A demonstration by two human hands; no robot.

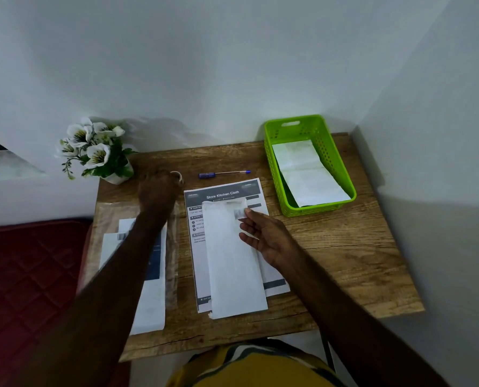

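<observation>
The long white paper envelope [232,261] lies flat in the middle of the wood-grain table [344,261], lengthwise away from you, on top of a printed sheet headed "Store Kitchen Cloth" [224,192]. A small stamp-like patch [239,214] sits at its far right corner.

Your right hand [269,241] rests on the envelope's right edge just below that patch. The fingers [249,227] are loose and only lightly bent, touching the paper w/o wrapping round it, so there's no real grip, just contact.

Your left hand [158,191] is stretched out to the far left of the sheet, back of the hand up, fingers curled over. A small pale ring-shaped thing [177,175] shows at the fingertips. It's blurred, so I can't tell whether you're holding it or only touching it.

A blue-capped clear pen [224,174] lies crosswise just beyond the sheet's top edge. Far left corner: a white pot of white artificial flowers w/ green leaves [93,149], near your left hand.

Under your left forearm lies a clear plastic sleeve [171,261] w/ white papers [151,303] in it, one w/ a barcode.

Far right corner: a green perforated plastic basket [316,208] against the wall, w/ a folded white paper [308,174] leaning inside, well apart from the envelope. A dark red quilted surface [23,275] sits left of the table.
</observation>
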